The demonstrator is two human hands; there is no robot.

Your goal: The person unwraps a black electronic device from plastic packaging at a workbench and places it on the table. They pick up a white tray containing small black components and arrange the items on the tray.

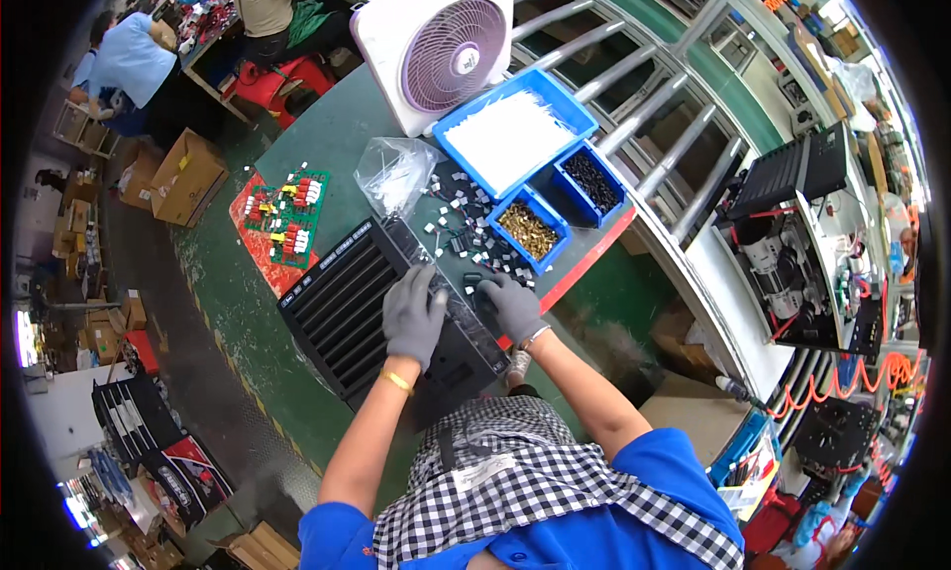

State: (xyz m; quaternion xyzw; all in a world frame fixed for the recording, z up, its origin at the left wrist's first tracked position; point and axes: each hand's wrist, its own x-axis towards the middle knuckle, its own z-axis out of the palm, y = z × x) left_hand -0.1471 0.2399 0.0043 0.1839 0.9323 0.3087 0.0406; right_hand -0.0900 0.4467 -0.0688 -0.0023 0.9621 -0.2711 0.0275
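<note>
My left hand, in a grey glove, lies on a long black ribbed housing that rests aslant on the table, its fingers spread over the smooth raised edge. On the far side of that edge is my right hand, also gloved, with fingers stretched toward small black parts with white connectors scattered on the tabletop. One black part is right beside its fingertips; I see nothing clearly gripped. Green circuit boards with red and yellow components lie at the housing's far left.
Blue bins hold white strips, brass pieces and black pieces. A clear plastic bag and a white-purple fan stand beyond the housing. A roller conveyor borders the right; cardboard boxes and co-workers are at far left.
</note>
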